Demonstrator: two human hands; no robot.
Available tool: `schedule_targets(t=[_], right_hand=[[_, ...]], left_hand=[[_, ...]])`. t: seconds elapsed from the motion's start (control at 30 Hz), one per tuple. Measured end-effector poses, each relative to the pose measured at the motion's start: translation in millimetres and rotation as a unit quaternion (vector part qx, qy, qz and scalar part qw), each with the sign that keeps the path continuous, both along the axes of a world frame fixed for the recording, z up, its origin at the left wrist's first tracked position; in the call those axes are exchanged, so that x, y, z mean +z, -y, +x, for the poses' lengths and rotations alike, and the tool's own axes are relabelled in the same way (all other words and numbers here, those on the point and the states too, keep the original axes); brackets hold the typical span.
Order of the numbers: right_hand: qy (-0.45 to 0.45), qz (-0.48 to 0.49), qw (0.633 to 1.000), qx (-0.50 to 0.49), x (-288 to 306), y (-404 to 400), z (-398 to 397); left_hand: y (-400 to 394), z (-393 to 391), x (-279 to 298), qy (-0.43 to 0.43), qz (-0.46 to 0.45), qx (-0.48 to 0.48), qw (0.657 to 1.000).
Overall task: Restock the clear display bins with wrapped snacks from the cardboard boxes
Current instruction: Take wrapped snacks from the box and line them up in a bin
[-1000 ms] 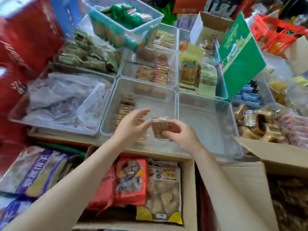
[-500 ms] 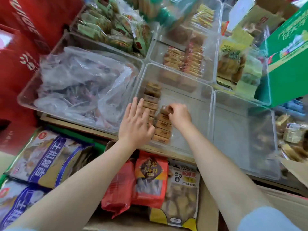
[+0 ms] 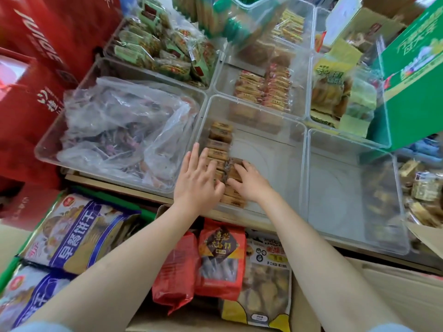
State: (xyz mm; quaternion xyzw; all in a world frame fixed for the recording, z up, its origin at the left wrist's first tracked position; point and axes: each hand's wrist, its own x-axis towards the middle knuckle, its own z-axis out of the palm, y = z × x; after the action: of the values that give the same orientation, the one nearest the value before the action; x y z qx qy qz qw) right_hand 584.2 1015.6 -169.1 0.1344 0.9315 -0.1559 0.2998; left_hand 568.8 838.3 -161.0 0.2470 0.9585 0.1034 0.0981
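Note:
A clear display bin (image 3: 271,161) in the middle holds two short rows of brown wrapped snacks (image 3: 219,140) along its left side. My left hand (image 3: 197,180) lies flat with spread fingers on the left row. Beside it, my right hand (image 3: 250,184) pinches one brown wrapped snack (image 3: 231,167) between thumb and fingers, low in the bin at the far end of the second row (image 3: 233,200). A cardboard box (image 3: 429,238) of small wrapped snacks (image 3: 426,188) shows at the right edge.
An empty clear bin (image 3: 347,192) stands to the right, and a bin with crumpled plastic bags (image 3: 119,125) to the left. Filled bins (image 3: 263,89) line the back beside a green carton (image 3: 414,75). Below my arms, a cardboard box holds red snack bags (image 3: 221,255).
My right hand carried the wrapped snack from above the bin's front edge down into the bin next to the rows. My left hand lowered flat onto the left row.

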Motion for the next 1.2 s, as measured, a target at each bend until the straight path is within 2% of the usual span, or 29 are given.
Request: schedule_targets(t=[0.2,0.27,0.33,0.4,0.47,0.6,0.63,0.7,0.8,0.97,1.1,1.2], right_hand=[[-0.130,-0.108,0.984,-0.052,75,-22,55],[-0.180,-0.132,0.972,-0.079,107,-40,99],[-0.248,-0.132,0.951,-0.128,135,-66,149],[-0.316,-0.118,0.922,-0.189,157,-98,203],[-0.364,-0.084,0.895,-0.245,174,-131,253],[-0.407,-0.039,0.850,-0.331,192,-189,338],[-0.398,-0.032,0.850,-0.343,191,-201,354],[-0.346,-0.018,0.874,-0.341,183,-224,382],[-0.232,-0.007,0.927,-0.294,159,-252,410],[-0.091,-0.001,0.973,-0.210,109,-279,420],[0.044,-0.039,0.991,-0.116,61,-284,413],[0.128,-0.062,0.990,-0.011,30,-272,415]], left_hand=[[0,3,5,0.006,-0.008,0.020,1.000],[-13,19,12,-0.004,0.024,0.031,0.999],[-37,52,23,0.004,0.095,0.013,0.995],[-72,96,41,0.048,0.171,-0.006,0.984],[-111,148,66,0.138,0.209,-0.026,0.968],[-189,247,106,0.212,0.276,-0.131,0.928],[-207,269,113,0.220,0.286,-0.162,0.919],[-237,306,121,0.254,0.292,-0.184,0.904],[-263,341,121,0.287,0.306,-0.155,0.895],[-275,365,108,0.283,0.342,-0.107,0.890],[-273,368,106,0.283,0.346,-0.097,0.889],[-271,368,109,0.301,0.356,-0.086,0.881]])
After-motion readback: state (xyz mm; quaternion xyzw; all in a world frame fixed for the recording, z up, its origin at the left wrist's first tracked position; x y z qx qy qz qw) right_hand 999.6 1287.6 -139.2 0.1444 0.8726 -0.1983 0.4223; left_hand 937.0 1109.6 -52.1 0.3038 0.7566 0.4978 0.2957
